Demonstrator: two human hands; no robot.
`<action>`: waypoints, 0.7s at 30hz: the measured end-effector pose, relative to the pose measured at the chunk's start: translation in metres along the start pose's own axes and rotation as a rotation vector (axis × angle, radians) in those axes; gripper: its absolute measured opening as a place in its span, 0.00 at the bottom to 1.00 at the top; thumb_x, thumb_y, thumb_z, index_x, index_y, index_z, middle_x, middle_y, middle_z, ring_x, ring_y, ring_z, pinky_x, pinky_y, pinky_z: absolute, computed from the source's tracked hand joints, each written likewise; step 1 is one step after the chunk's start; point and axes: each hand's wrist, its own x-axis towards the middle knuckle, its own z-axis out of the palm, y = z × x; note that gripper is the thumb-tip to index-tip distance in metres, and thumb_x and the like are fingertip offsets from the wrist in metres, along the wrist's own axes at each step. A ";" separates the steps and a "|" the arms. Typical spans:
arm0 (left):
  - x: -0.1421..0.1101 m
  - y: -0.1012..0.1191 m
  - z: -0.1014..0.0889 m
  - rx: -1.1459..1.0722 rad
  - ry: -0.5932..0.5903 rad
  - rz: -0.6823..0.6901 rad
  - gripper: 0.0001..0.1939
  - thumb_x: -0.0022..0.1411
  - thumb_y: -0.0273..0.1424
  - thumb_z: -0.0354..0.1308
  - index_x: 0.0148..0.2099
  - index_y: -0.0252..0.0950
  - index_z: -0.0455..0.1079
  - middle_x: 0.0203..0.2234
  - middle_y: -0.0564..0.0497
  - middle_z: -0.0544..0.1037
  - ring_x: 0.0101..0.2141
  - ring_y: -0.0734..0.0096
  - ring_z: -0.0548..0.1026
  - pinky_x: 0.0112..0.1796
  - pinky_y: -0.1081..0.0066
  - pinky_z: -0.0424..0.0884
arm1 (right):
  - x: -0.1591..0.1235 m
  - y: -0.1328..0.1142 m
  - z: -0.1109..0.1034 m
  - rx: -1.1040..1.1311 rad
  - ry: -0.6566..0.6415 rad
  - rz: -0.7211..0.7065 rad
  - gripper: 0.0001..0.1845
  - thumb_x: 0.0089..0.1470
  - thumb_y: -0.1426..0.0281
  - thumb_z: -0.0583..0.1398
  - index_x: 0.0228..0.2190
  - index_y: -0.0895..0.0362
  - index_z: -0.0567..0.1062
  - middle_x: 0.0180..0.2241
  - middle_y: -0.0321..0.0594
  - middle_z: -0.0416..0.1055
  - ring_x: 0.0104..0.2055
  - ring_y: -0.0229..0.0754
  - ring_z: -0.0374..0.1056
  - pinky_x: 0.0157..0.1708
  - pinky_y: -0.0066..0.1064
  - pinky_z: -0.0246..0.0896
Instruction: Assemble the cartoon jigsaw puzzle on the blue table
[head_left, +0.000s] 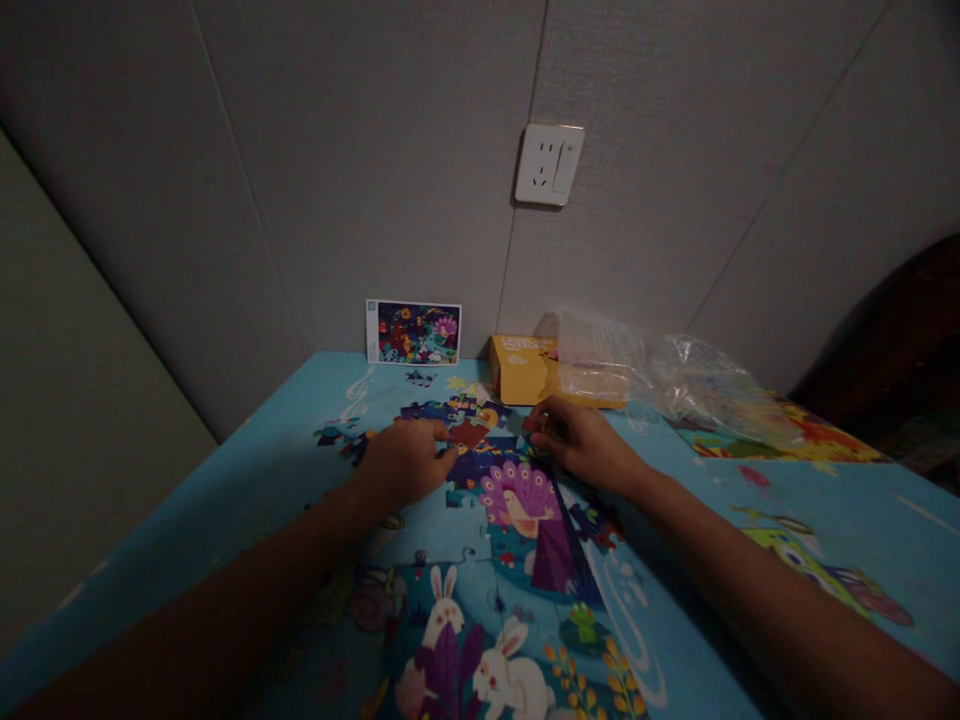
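A partly joined jigsaw puzzle point(525, 510) lies on the blue table cover, showing a pink peacock and, nearer me, two white rabbits. My left hand point(405, 465) is closed at the puzzle's left side, its thumb and forefinger at the edge of a reddish puzzle piece point(468, 434). Across from it, my right hand point(581, 442) pinches a small puzzle piece point(531, 426) with dark and red parts, partly hidden by the fingers. More joined pieces point(450, 408) lie just beyond the hands. Loose puzzle pieces point(596, 523) rest below my right wrist.
Against the grey wall leans a picture card point(416, 333) of the puzzle scene. Beside it sits a yellow box point(525, 380), with clear plastic bags point(697, 380) to its right. A colourful sheet point(810, 430) lies at the right. Overhead is a wall socket point(550, 165).
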 end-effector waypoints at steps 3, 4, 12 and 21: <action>-0.001 0.001 -0.001 -0.005 -0.013 0.028 0.15 0.62 0.40 0.55 0.45 0.38 0.76 0.23 0.52 0.77 0.31 0.64 0.76 0.32 0.70 0.65 | -0.001 -0.001 0.001 -0.004 -0.013 -0.009 0.09 0.53 0.73 0.59 0.39 0.58 0.72 0.33 0.41 0.75 0.33 0.41 0.68 0.32 0.30 0.56; -0.001 0.000 -0.001 -0.005 -0.012 0.032 0.15 0.62 0.40 0.55 0.45 0.38 0.76 0.23 0.52 0.77 0.30 0.65 0.76 0.32 0.70 0.65 | -0.001 -0.002 0.001 -0.008 -0.020 -0.014 0.09 0.54 0.73 0.59 0.39 0.58 0.73 0.33 0.42 0.75 0.33 0.41 0.68 0.32 0.30 0.56; -0.001 0.000 0.000 -0.007 0.027 0.056 0.14 0.61 0.38 0.55 0.42 0.37 0.77 0.21 0.52 0.74 0.26 0.67 0.72 0.29 0.70 0.60 | -0.003 -0.006 0.005 -0.031 -0.088 -0.115 0.14 0.58 0.71 0.56 0.45 0.59 0.74 0.38 0.45 0.77 0.36 0.44 0.70 0.35 0.31 0.59; -0.009 0.006 0.003 -0.334 0.002 0.452 0.17 0.63 0.41 0.55 0.28 0.35 0.69 0.15 0.57 0.61 0.20 0.77 0.61 0.24 0.73 0.52 | -0.020 -0.040 0.018 0.208 -0.165 -0.268 0.21 0.62 0.67 0.56 0.55 0.55 0.68 0.33 0.39 0.76 0.33 0.40 0.72 0.35 0.30 0.63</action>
